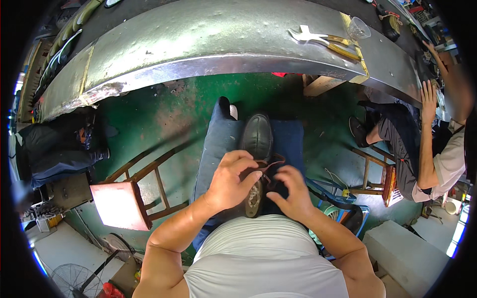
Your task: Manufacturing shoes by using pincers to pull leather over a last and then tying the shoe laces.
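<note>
Pinching the brown strip [269, 166], the left hand [230, 180] should guide gently; the spread right hand [292, 193] could brace the leather shoe [257, 136].

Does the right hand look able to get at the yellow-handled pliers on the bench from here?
Probably, with a forward lean: the right hand seems empty and nothing appears to cover the pliers, though they lie beyond the metal bench's near edge.

Cannot read any text, label, brand, number or sign: not on the black shoe [257, 138], the metal worktop [174, 39], the yellow-handled tools [345, 51] lying there or the white shirt [258, 256]. Too small or blurred to make out toward the dark rim.
</note>
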### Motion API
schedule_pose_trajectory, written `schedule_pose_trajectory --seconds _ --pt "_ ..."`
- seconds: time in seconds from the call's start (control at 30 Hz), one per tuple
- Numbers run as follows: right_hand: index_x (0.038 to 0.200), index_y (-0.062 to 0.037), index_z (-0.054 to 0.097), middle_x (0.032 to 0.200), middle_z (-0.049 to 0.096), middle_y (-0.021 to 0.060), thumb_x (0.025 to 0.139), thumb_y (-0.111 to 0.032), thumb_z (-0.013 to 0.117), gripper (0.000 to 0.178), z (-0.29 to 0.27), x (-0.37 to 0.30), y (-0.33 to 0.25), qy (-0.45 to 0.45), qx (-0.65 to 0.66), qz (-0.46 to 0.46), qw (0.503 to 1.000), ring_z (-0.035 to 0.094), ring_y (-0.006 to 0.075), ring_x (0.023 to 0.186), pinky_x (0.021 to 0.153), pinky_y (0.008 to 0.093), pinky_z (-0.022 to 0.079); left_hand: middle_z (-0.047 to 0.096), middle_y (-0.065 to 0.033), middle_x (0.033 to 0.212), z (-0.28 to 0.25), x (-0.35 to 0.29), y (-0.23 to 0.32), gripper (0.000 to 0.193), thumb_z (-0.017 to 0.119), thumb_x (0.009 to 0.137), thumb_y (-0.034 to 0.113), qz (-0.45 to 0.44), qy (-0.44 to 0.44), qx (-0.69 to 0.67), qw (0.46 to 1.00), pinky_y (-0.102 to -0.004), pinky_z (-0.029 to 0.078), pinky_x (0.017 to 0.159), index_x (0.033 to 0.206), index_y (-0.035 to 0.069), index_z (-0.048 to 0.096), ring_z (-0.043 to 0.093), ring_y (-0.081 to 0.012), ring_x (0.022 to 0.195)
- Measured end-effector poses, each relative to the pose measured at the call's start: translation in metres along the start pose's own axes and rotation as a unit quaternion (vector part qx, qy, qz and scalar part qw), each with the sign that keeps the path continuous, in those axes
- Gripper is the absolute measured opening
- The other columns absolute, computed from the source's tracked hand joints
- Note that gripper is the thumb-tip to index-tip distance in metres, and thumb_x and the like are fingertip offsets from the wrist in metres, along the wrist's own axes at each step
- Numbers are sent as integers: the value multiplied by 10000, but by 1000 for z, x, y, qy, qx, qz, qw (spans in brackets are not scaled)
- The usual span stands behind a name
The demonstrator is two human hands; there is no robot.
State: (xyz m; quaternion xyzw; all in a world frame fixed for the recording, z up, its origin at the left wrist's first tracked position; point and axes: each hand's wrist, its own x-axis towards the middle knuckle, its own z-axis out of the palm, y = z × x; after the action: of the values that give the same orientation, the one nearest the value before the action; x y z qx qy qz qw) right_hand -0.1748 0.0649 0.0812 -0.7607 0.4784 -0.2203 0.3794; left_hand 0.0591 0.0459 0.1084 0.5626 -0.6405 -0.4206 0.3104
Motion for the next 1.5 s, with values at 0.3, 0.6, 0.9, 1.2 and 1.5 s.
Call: schedule_pose_trajectory --seconds 0.3,0.6,0.9,1.2,1.5 --pt "861 -36 573 691 573 6 1030 -242 537 268 -109 53 -40 -315 334 224 860 520 68 627 591 243 436 585 -44 842 -23 30 -12 153 536 1034 136 -183 -80 -510 836 -300 495 786 995 -11 546 558 -128 809" --pt "1457 -23 378 1351 557 194 732 -281 887 923 -64 126 -39 -164 87 -129 974 569 266 1216 1016 416 464 711 -60 941 -39 52 0 206 613 990 142 -109 -287 -302 903 -288 508 762 1052 -32 706 629 -114 842" --pt "904 -55 561 717 626 102 909 -116 645 104 -72 81 -81 -209 39 -112 971 639 334 671 626 419 511 725 -68 999 -47 37 -8 214 655 980 139 -213 -245 -393 860 -306 530 810 1104 -22 723 647 -122 901" --pt "1233 -9 616 975 717 58 974 -9 500 284 -54 133 -30 -306 377 300 821 650 112 744 572 264 503 646 -66 910 -34 69 -16 212 733 682 137 459 28 167 872 -394 513 825 869 54 679 645 -245 862" --pt "1066 14 661 814 654 13 933 -25 586 158 -50 148 -2 -263 252 148 919 581 71 738 672 247 482 719 -116 992 -43 61 -48 247 719 781 110 352 48 120 927 -388 548 755 1005 9 693 707 -280 900"
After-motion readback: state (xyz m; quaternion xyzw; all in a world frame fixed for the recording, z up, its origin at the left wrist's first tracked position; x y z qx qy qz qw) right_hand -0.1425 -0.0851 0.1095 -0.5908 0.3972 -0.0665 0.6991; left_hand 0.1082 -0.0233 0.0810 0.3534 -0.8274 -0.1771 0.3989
